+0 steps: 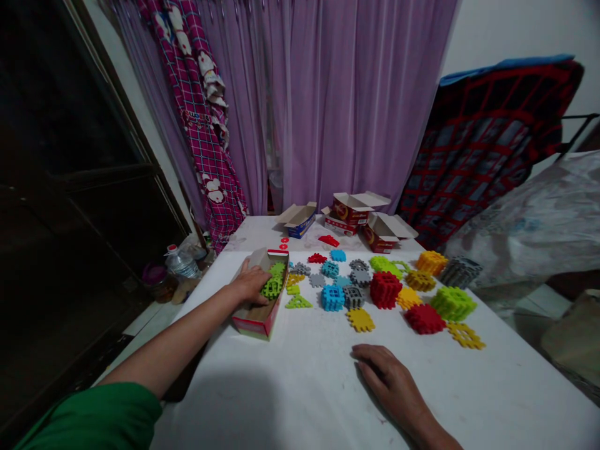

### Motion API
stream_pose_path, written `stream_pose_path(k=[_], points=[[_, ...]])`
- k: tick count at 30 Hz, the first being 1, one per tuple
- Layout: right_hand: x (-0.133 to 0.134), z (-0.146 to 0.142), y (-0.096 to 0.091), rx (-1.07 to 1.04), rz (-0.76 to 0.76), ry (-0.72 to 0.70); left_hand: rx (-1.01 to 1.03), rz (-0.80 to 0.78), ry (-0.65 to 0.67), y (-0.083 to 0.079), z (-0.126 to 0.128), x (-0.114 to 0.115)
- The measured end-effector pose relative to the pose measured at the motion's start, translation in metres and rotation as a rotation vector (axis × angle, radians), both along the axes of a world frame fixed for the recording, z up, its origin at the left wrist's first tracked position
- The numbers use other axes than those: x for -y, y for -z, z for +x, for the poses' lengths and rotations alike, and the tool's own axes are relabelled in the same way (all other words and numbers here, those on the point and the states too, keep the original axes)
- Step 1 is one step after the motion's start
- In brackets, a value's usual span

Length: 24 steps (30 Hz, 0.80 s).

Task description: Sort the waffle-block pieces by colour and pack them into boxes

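My left hand (252,284) reaches over the left wall of a red-and-white cardboard box (255,325), its fingers and thumb against light green interlocking toy pieces (274,282) inside. Part of the grip is hidden. On the white table my right hand (391,381) rests with nothing in it, fingers loosely stretched and the thumb apart. Nearest to it lies a yellow gear-edged piece (360,320). Just right of the box is a green triangular piece (299,302). Beyond stand a blue cube (332,298), a grey block (353,297) and a red stack (385,289).
On the right are a dark red stack (425,319), a green stack (453,304), a yellow frame piece (465,335) and a grey stack (462,272). Opened boxes, one blue (301,222) and several red (382,237), stand at the back before purple curtains (356,100).
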State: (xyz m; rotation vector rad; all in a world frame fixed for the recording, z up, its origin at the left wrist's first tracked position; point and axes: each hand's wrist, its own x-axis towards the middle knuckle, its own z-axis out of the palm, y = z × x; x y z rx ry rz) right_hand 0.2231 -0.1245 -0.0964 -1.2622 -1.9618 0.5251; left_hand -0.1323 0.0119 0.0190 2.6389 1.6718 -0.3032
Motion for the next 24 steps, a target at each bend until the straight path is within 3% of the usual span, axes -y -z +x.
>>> stream_pose_path(k=[11, 24], points=[[-0.001, 0.0, 0.007, -0.026, -0.036, 0.009, 0.02, -0.013, -0.019, -0.006, 0.002, 0.007], [0.001, -0.004, -0.004, -0.025, -0.029, 0.0, 0.039, -0.025, -0.011, -0.001, 0.006, 0.011]])
